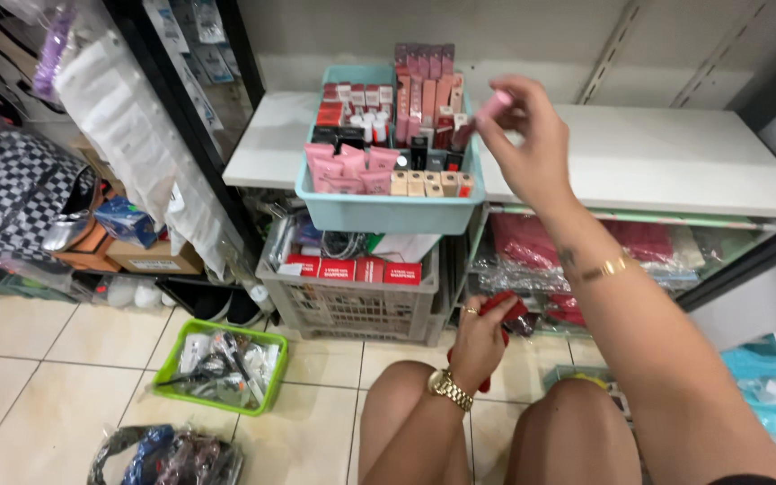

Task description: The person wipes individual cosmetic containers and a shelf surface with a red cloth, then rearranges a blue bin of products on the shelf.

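Observation:
My right hand (532, 148) is raised beside the right edge of a light blue bin (388, 211) and pinches a small pink tube (494, 105) between its fingertips. The bin sits on a white shelf (666, 157) and is packed with upright pink, red and beige cosmetic boxes and tubes (379, 171). Lower down, my left hand (482, 337), with a gold watch and ring, grips a red packet (507, 310) near the floor, above my knees. The packet is partly hidden by the fingers.
A grey crate (352, 310) with red boxes stands under the bin. A green basket (222, 364) of small items lies on the tiled floor at left. Red wrapped goods (648, 242) fill the lower shelf. A checkered bag (11, 193) and hanging packets are at far left.

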